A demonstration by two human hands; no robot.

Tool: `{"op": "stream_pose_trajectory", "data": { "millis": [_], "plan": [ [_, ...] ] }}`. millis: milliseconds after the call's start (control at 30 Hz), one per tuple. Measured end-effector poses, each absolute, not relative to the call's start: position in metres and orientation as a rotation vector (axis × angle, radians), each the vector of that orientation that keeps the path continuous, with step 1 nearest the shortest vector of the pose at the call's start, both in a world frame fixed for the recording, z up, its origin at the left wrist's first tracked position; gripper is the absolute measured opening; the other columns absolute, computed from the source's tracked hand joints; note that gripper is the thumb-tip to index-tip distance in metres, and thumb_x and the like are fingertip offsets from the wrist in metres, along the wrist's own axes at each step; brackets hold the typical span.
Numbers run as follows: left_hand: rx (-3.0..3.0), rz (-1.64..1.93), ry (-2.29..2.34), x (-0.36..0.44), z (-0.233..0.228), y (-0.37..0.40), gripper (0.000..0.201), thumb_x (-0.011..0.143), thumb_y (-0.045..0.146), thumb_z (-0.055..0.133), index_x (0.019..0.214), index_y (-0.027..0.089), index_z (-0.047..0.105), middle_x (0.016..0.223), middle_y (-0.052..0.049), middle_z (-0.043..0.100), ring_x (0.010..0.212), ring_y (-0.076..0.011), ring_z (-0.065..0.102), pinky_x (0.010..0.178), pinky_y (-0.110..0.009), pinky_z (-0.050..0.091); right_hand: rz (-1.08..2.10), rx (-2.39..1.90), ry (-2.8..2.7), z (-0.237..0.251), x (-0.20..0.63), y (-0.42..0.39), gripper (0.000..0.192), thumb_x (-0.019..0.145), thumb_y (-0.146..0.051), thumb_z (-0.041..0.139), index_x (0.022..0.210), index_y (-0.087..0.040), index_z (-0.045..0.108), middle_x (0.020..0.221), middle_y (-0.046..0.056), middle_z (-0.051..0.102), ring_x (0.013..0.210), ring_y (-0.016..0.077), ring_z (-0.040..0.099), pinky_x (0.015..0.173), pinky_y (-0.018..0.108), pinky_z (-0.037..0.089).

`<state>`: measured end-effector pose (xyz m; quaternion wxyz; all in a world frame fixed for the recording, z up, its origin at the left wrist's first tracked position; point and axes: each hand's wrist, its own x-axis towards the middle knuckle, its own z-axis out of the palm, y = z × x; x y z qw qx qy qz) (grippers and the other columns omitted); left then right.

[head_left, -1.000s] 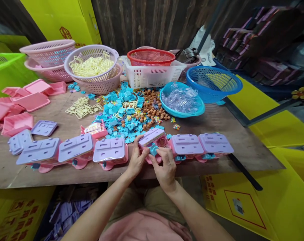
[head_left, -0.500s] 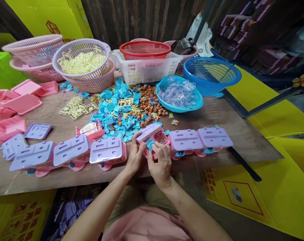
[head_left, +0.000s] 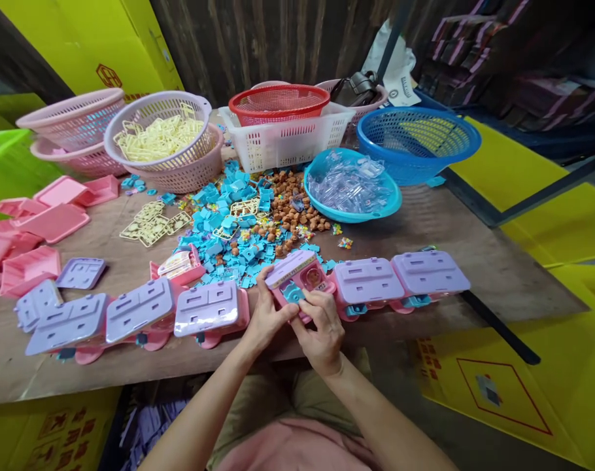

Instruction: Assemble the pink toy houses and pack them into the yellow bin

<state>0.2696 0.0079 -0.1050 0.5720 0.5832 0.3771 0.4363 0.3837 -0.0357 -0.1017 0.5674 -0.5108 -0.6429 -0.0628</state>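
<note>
left hand (head_left: 265, 318) | right hand (head_left: 322, 327) | still gripping pink toy (head_left: 300, 278), tilted further

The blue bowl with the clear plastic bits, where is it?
The blue bowl sits mid-table, right of the brown pieces and in front of the blue basket.

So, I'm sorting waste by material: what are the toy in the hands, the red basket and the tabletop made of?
The pink toy with the lilac lid, held by the left hand and right hand, looks like moulded plastic: smooth, evenly coloured, slight sheen. The red basket seems plastic too, a moulded mesh. The tabletop looks like bare, matt wood board, grain and stains showing; possibly plywood.
</note>
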Motion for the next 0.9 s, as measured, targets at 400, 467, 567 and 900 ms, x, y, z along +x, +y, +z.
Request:
{"op": "stream_pose_trajectory", "data": {
  "millis": [400,467,567,900],
  "plan": [
    [1.362,0.983,0.916,0.270,-0.096,0.010,0.088,0.067,0.054,0.068,0.132,0.024,0.017,0.116,-0.009,0.055,0.104,-0.0240,0.057,0.097,-0.041,0.039,-0.176,-1.245,-1.428,-0.103,0.378,-0.036,0.014,0.080,-0.017,0.062,0.092,-0.022,0.058,0.085,0.005,0.060,0.083,0.0192,0.057,0.072,0.039,0.054],
    [1.362,0.981,0.911,0.269,-0.096,0.010,0.086,0.068,0.052,0.069,0.132,0.024,0.018,0.118,-0.009,0.054,0.108,-0.0244,0.054,0.099,-0.041,0.038,-0.184,-1.245,-1.436,-0.103,0.378,-0.036,0.014,0.081,-0.018,0.060,0.093,-0.022,0.057,0.086,0.006,0.060,0.084,0.0194,0.057,0.073,0.039,0.054],
    [1.387,0.960,0.916,0.267,-0.097,0.011,0.083,0.070,0.049,0.068,0.131,0.024,0.019,0.121,-0.009,0.052,0.114,-0.0245,0.050,0.102,-0.042,0.034,-0.208,-1.242,-1.446,-0.106,0.378,-0.036,0.013,0.081,-0.017,0.059,0.093,-0.022,0.055,0.087,0.005,0.058,0.084,0.0190,0.055,0.072,0.038,0.053],
    [1.377,0.929,0.925,0.264,-0.098,0.016,0.079,0.074,0.049,0.064,0.132,0.025,0.016,0.122,-0.009,0.051,0.114,-0.0243,0.050,0.101,-0.042,0.035,-0.127,-1.261,-1.462,-0.095,0.376,-0.031,0.007,0.080,-0.017,0.057,0.082,-0.022,0.052,0.079,0.003,0.055,0.077,0.0181,0.054,0.073,0.037,0.050]
  ]
}}
